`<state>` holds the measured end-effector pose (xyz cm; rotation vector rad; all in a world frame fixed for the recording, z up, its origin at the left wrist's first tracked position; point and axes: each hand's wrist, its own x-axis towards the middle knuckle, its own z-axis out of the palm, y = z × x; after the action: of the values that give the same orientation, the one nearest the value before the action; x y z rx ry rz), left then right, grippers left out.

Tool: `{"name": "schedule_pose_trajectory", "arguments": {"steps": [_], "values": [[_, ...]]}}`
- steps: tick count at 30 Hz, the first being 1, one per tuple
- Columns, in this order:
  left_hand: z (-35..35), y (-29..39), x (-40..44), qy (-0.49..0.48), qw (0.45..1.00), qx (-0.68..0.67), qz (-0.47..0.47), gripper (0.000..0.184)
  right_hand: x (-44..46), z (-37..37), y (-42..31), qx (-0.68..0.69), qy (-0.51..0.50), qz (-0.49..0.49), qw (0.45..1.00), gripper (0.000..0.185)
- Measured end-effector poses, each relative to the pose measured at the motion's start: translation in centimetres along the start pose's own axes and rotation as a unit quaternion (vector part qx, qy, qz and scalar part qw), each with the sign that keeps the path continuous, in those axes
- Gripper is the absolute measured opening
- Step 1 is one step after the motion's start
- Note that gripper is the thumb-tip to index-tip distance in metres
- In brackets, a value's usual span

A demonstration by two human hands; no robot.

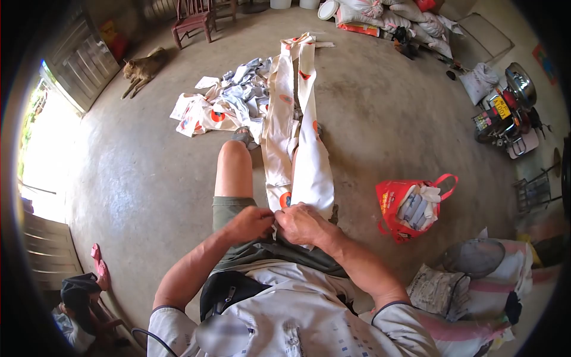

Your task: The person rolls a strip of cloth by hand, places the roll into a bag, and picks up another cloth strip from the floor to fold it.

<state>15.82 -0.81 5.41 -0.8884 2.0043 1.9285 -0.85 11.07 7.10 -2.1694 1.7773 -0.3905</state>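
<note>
Long white cloth strips (279, 128) with orange and black prints run from the floor up over my right leg to my lap. My left hand (253, 224) and my right hand (303, 224) meet above my lap, both with curled fingers. The right one pinches the near end of the cloth. Whatever the left fingers hold, if anything, is too small to make out. A heap of white and grey-blue cloth (238, 95) lies on the floor beyond my foot, beside the strips.
A red bag (389, 205) with rolled grey and white cloth stands at the right. Sacks (496, 262) lie lower right, more (410, 21) at the back. A motorcycle (505, 113), a chair (193, 21), a dog (143, 68) and a seated person (80, 303) surround the floor.
</note>
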Motion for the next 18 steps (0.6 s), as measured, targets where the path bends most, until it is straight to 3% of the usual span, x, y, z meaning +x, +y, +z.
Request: {"name": "schedule_pose_trajectory", "arguments": {"steps": [3, 6, 9, 12, 15, 18], "values": [[-0.3, 2.8, 1.9, 0.135, 0.985, -0.102, 0.035, 0.036, -0.2, 1.6, 0.1, -0.006, -0.02, -0.019, 1.0, 0.015], [0.3, 2.8, 6.3, 0.237, 0.966, 0.04, 0.095, 0.05, 0.1, 4.2, -0.1, -0.031, -0.051, -0.033, 0.998, 0.015], [1.6, 5.0, 8.4, 0.235, 0.968, 0.08, 0.045, 0.064, 0.1, 4.0, -0.6, -0.032, -0.059, -0.027, 0.997, 0.016], [2.3, 5.5, 10.2, 0.256, 0.965, 0.052, 0.03, 0.065, -0.2, 3.7, -0.5, -0.001, -0.027, -0.032, 0.999, 0.016], [2.4, 5.2, 11.3, 0.245, 0.968, -0.051, 0.017, 0.06, -0.5, 3.1, -0.8, 0.049, -0.008, -0.041, 0.998, 0.015], [2.9, 5.4, 11.1, 0.222, 0.967, -0.116, 0.047, 0.041, -0.6, 2.5, -1.7, 0.079, 0.029, -0.055, 0.995, 0.021]]}}
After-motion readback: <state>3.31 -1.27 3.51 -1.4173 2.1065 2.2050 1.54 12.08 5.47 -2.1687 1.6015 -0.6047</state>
